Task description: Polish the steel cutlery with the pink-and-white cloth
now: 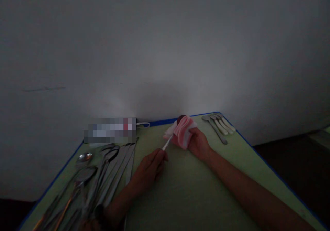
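Observation:
My left hand [153, 162] is closed around the slim, pale handle of a spoon-like utensil [168, 143]. That handle slants up and to the right into a pink and white cloth [184, 133]. My right hand [199, 143] grips the cloth, which is folded around the utensil's upper part. A dark rounded shape [182, 118] shows above the cloth, in line with the handle; it looks like the utensil's head. Both hands are over the middle of the green tabletop [196, 189].
Several long-handled metal utensils [113, 179] lie on the left, with a shiny ladle [84, 158] among them. A blurred-out box-like object [110, 130] with a white cord [144, 124] stands behind. Several spoons and forks [219, 126] lie at the back right. A wall [165, 52] rises behind the table.

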Available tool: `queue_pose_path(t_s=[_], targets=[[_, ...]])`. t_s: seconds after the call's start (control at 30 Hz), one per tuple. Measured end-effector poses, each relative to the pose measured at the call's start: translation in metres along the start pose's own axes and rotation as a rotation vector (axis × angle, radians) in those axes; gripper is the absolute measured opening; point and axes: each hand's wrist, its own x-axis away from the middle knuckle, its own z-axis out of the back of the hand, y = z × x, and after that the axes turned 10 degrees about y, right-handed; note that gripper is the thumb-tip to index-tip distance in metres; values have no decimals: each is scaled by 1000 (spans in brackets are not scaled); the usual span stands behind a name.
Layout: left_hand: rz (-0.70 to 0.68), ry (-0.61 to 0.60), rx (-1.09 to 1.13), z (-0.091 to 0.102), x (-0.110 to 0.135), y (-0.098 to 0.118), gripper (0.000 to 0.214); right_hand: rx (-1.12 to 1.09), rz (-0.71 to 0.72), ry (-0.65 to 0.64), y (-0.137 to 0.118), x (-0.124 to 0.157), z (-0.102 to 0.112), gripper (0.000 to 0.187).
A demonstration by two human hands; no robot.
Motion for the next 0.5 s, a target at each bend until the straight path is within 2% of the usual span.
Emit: queue_pose_path(t_s=[0.13,0.23,0.37,0.5], targets=[[4,58,48,1,-2,1,37,25,20,-12,1,-2,2,15],[-5,36,37,3,-1,0,37,50,24,-55,3,-5,5,16],[-18,17,-52,3,0,1,39,30,31,-39,3,-8,8,17],[-30,-23,-181,2,2,7,39,160,172,-162,-1,-5,9,28]])
